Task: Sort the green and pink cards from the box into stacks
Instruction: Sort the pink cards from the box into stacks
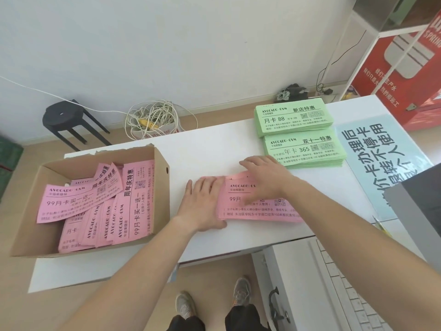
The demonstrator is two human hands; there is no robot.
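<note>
A cardboard box (pixel 31 206) at the left of the white table holds several loose pink cards (pixel 95 206) lying at different angles. A pink stack (pixel 260 211) lies flat on the table in front of me. My left hand (pixel 202 204) rests flat against the stack's left end, fingers spread. My right hand (pixel 267 177) lies palm down on the stack's top, fingers spread toward the left. Two green stacks sit behind it: a far one (pixel 293 118) and a nearer one (pixel 307 149), side by side in depth.
A pale blue printed sign (pixel 381 158) lies on the table's right part. A grey object's corner (pixel 420 206) and a white keyboard (pixel 353 295) are at the lower right. A black stool (pixel 69 120) and a coiled white cable (pixel 152 120) stand beyond the table.
</note>
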